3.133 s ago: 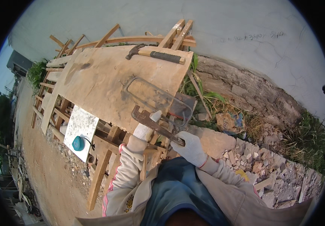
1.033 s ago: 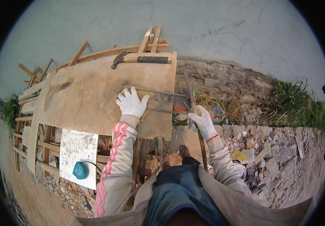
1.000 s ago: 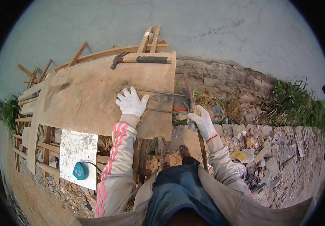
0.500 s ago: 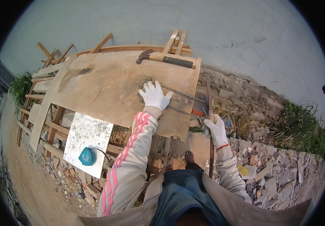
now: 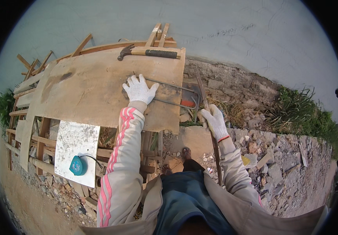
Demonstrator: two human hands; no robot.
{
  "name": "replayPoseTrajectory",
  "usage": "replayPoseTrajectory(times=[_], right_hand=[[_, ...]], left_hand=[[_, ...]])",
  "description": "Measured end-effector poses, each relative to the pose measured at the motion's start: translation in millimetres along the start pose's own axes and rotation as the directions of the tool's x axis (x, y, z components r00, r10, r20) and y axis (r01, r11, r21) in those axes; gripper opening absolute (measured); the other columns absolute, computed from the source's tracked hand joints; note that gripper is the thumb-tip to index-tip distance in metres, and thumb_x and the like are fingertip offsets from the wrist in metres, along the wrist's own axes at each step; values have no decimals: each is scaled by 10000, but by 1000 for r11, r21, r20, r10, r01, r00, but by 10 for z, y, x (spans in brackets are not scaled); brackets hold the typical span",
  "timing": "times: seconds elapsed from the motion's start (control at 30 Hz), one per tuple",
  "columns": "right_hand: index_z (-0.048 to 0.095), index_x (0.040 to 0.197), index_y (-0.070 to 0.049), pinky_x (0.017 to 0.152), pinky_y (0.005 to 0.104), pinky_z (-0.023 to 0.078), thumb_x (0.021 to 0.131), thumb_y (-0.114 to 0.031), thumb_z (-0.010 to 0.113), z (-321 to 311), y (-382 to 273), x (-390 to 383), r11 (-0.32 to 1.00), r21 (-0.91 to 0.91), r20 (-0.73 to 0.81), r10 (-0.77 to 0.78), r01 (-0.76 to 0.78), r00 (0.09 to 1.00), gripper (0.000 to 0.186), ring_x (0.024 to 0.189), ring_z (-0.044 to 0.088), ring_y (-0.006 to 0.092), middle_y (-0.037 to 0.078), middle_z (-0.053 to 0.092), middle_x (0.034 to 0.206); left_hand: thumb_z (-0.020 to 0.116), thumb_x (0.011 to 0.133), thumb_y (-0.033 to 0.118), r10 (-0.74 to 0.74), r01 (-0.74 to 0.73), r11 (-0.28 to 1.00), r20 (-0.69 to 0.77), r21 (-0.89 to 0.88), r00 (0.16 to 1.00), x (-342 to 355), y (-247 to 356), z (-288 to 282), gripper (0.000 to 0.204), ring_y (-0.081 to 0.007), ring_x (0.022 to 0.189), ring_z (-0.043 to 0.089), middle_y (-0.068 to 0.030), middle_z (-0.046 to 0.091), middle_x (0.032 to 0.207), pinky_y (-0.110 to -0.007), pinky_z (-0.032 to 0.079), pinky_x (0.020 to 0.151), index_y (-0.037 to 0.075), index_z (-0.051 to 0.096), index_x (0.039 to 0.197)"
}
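Nearest, at the lower edge, is the wearer's blue shirt under an open beige jacket, its sleeves striped pink on the outer side. Two feet show on the ground below.

The right hand, in a white knitted glove with a red cuff edge, has its fingers closed around a long rust-brown bar. The bar slants from beside the right forearm up past the counter's right edge. The left hand, in a matching glove, lies palm down with fingers open and spread over one end of a bent metal rod. The rod's two roughly parallel lengths run rightward from under that glove, reaching beyond the counter's edge to a bend just beside the bar; whether bend and bar touch, I cannot tell. A reddish object shows near the bend.

The counter is a stained plywood sheet. To its near left, a speckled white panel carries a rounded teal case with a dark cord or strap. Along the counter's far edge lies a claw hammer, black grip to the right.

Rubble covers the ground at right. Farther off are loose timbers, green grass and a cracked grey wall.
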State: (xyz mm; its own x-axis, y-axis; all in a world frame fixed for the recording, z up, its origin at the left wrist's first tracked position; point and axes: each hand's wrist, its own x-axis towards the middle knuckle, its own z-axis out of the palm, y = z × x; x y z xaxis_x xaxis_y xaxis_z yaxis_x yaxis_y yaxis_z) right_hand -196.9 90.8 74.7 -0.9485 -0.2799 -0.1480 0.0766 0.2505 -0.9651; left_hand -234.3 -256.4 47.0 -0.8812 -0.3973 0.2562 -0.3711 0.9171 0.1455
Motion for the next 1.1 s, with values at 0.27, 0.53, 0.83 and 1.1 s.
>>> replayPoseTrajectory(times=[0.27,0.53,0.83,1.1], right_hand=[[580,1026,-79,508,250,412,1132,-295,570,-857,288,-987,980,-201,0,1,-1,1000,241,573,524,63,-26,550,739],[570,1012,-75,544,316,436,1129,-323,577,-790,516,-898,977,-160,62,152,-141,986,274,589,524,106,5,544,727],[577,1070,-49,575,353,454,1135,-325,564,-874,552,-569,936,-347,168,9,50,986,284,614,558,150,42,560,739],[594,1157,-20,702,495,515,1113,-373,594,-1060,132,-526,902,-432,237,141,-25,961,356,825,688,448,216,685,856]], left_hand=[[569,923,789,-17,17,1000,29,22,999,13,33,-37,976,-437,1505,409,-270,499,1545,-673,242,1195,55,508,1563],[582,903,807,-35,33,998,55,44,998,9,53,-70,1003,-414,1523,401,-264,485,1572,-662,243,1202,60,512,1569],[606,893,806,-39,34,996,61,88,997,18,31,-36,1029,-415,1548,383,-268,443,1634,-640,250,1223,71,484,1602],[619,888,795,-23,20,998,53,64,998,31,13,-2,1027,-418,1541,390,-270,446,1624,-654,232,1228,63,486,1596]])
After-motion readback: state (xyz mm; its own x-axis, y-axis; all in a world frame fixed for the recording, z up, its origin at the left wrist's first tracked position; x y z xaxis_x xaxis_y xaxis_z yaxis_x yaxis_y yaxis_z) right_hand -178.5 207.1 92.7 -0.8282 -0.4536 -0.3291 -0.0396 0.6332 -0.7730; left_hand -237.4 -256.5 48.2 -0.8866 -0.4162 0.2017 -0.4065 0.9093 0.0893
